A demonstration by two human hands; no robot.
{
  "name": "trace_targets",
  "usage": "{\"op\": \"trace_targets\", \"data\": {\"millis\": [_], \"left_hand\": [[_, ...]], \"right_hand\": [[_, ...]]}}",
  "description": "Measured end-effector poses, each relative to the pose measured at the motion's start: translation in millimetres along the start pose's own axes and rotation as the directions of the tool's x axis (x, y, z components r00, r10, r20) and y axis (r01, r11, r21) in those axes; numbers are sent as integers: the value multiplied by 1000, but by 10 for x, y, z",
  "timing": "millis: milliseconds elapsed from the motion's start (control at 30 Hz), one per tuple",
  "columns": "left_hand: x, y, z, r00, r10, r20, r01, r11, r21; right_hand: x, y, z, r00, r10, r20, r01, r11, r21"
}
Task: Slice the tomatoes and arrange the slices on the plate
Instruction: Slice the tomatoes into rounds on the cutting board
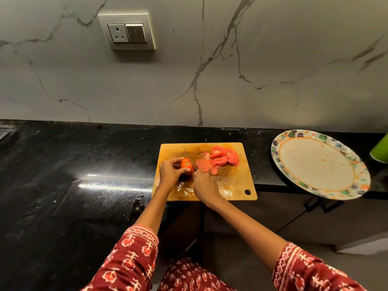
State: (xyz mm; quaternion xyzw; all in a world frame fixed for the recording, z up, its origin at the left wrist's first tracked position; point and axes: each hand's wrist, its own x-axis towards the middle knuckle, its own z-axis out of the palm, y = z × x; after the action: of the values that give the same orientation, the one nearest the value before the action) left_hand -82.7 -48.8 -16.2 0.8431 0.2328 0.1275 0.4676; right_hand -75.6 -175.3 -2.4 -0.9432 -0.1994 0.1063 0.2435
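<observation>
- Step in hand: slicing. Plating not yet begun; the plate (289, 143) carries no slices, only faint smears.
- Left hand (169, 172): grip clamped on the tomato (185, 164), fingers curled round its near and left sides, holding it on the cutting board (235, 181). Stem end faces up.
- Right hand (203, 185): grip clamped on the knife handle, which is hidden under the hand. Knife (189, 157) blade runs away from you, just right of the tomato and touching its cut side.
- Cut slices (221, 157) lie in a loose pile on the far right part of the board; one slice (203, 165) lies flat just beside the blade, blurred.
- Board sits on the black table (84, 164), near edge overhanging a little. Board surface near you looks wet w/ juice.
- Plate stands well apart to the right, its near rim over the table edge. Green object (381, 151) at far right, cropped; cannot tell what it is.
- Est. progress: approx. half; remaining piece is small.
- Next move calls for: draw left fingertips back from the blade, keep slice thickness even, cut straight down. Risk: short stub + wet board = slip near fingers.
- After that: move slices across to the plate & arrange.
</observation>
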Motion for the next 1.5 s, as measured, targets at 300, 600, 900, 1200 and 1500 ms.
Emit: {"op": "trace_targets", "data": {"millis": [300, 600, 900, 1200, 1500], "left_hand": [[-16, -8, -35, 1000, 13, 7, -13, 1000, -15], [-8, -3, -15, 1000, 17, -17, -17, 1000, -5], [43, -16, -16, 1000, 6, -14, -6, 1000, 8], [32, -14, 2, 999, 51, 12, -51, 999, 7], [31, -32, 16, 999, 46, 5, -46, 999, -16]], "right_hand": [[73, -5, 93, 999, -33, -3, 33, 999, -16], [92, -3, 157, 1000, -24, -17, 24, 1000, -4], [13, 83, 260, 1000, -2, 28, 2, 1000, -5], [106, 60, 247, 998, 8, 58, -8, 1000, 7], [64, 145, 270, 995, -32, 92, 47, 985, -163]]}}
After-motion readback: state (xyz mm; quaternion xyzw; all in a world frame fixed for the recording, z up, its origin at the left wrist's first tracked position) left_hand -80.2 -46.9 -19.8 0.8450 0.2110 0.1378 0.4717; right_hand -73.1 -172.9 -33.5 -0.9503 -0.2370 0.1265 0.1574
